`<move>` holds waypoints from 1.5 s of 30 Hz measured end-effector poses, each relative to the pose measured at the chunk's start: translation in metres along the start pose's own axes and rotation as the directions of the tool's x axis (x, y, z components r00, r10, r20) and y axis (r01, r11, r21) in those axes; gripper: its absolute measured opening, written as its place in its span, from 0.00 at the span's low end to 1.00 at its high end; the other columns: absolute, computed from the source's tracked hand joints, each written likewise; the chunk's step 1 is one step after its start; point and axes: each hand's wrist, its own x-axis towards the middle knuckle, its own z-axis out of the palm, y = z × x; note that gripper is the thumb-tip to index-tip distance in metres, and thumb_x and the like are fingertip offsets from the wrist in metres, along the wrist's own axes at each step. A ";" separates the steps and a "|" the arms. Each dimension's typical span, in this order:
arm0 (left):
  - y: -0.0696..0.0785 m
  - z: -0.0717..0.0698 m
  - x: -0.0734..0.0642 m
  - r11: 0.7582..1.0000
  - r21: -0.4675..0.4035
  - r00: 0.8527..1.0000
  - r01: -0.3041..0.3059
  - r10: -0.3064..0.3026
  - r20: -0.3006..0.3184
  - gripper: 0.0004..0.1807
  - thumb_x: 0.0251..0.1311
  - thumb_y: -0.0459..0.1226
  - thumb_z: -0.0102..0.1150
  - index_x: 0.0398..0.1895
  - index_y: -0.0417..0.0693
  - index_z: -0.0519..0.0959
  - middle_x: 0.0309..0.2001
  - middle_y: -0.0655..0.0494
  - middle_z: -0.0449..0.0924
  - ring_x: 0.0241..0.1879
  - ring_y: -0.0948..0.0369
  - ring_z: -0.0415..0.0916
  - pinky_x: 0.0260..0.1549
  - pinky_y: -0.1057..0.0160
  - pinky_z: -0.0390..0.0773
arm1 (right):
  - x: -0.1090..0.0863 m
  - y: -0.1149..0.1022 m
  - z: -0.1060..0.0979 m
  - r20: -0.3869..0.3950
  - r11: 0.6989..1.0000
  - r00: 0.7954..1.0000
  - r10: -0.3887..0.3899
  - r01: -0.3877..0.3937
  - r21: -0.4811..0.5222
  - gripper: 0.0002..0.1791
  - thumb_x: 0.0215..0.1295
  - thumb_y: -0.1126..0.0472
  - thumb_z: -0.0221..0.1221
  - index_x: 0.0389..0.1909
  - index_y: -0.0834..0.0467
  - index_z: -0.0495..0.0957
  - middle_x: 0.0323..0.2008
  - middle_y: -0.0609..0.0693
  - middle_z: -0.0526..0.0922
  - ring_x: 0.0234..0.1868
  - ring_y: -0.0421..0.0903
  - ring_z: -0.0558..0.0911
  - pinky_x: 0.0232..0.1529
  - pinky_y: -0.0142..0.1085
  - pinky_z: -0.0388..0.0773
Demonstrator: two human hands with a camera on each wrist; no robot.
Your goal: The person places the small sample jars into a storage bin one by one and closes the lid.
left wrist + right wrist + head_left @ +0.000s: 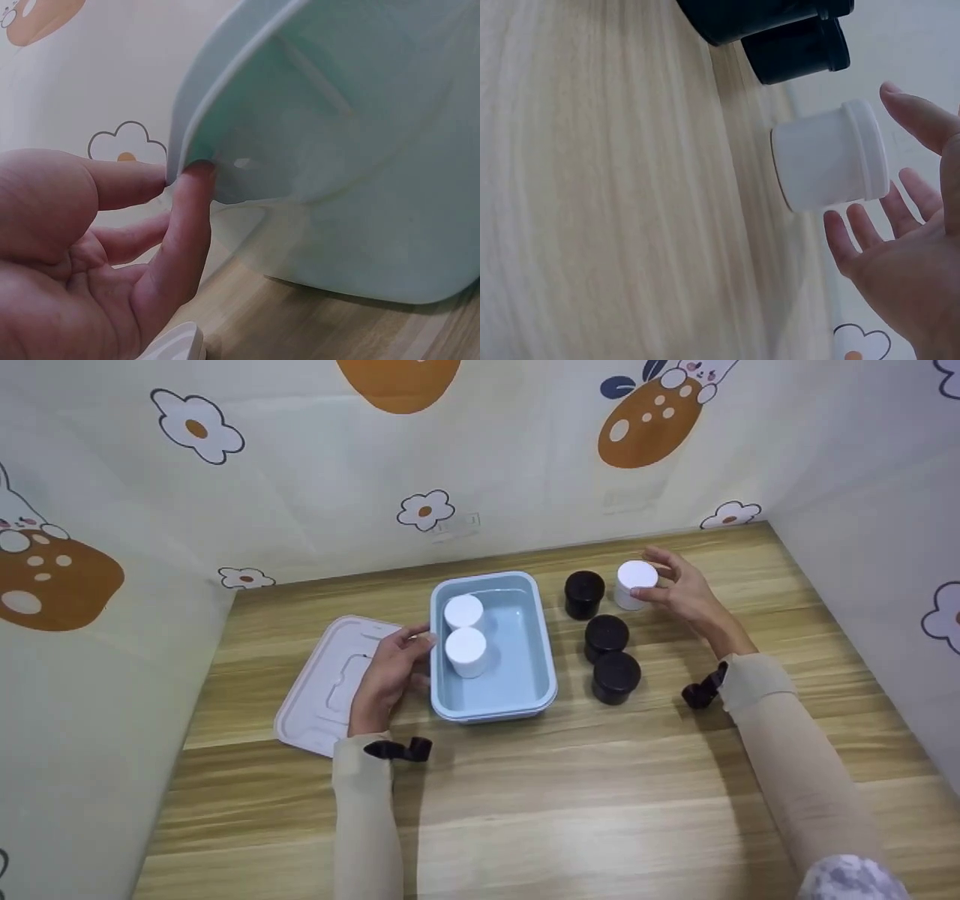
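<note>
A light blue plastic box stands mid-table with two white lidded jars inside, the nearer white jar touching or close to the farther one. My left hand is at its left side; in the left wrist view the thumb and a finger pinch the box's rim. At the right, another white jar stands upright on the table. Around that jar my right hand is spread, thumb on one side and fingers on the other, without a visible grip.
Three black lidded jars stand between box and right hand: a far one, a middle one and a near one. A pale lid lies flat left of the box, partly under my left arm. Patterned sheeting walls the table.
</note>
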 end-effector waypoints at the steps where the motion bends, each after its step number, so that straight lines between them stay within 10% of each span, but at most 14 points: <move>1: 0.000 0.000 0.000 1.000 0.001 1.000 0.000 0.000 0.002 0.25 0.72 0.38 0.54 0.69 0.43 0.69 0.56 0.41 0.82 0.41 0.59 0.86 0.24 0.62 0.84 | 0.001 0.001 0.000 0.005 1.000 1.000 0.003 -0.003 -0.001 0.47 0.60 0.68 0.68 0.77 0.61 0.54 0.76 0.62 0.59 0.74 0.58 0.63 0.50 0.20 0.73; 13: 0.001 0.000 0.000 1.000 0.018 1.000 0.019 -0.019 -0.002 0.24 0.72 0.40 0.55 0.69 0.46 0.71 0.56 0.42 0.83 0.42 0.58 0.86 0.26 0.61 0.84 | -0.002 -0.006 0.003 0.052 0.996 0.997 0.055 -0.052 -0.066 0.48 0.62 0.67 0.67 0.78 0.63 0.50 0.77 0.63 0.56 0.75 0.62 0.61 0.75 0.48 0.62; 29: 0.000 0.000 0.000 1.000 -0.017 1.000 -0.013 0.013 -0.007 0.25 0.71 0.37 0.55 0.69 0.40 0.69 0.46 0.48 0.86 0.36 0.60 0.86 0.23 0.63 0.83 | 0.005 0.013 0.003 -0.012 0.996 1.000 0.015 -0.016 -0.087 0.42 0.63 0.63 0.68 0.75 0.62 0.59 0.72 0.63 0.66 0.72 0.55 0.68 0.58 0.19 0.69; 45: 0.000 0.000 0.000 1.000 0.025 1.000 -0.003 0.003 -0.002 0.25 0.72 0.39 0.54 0.69 0.42 0.69 0.54 0.41 0.83 0.42 0.60 0.85 0.30 0.64 0.84 | 0.002 0.010 -0.002 -0.041 0.994 0.996 0.081 -0.084 -0.072 0.42 0.62 0.59 0.69 0.75 0.59 0.60 0.72 0.63 0.66 0.73 0.56 0.66 0.75 0.44 0.63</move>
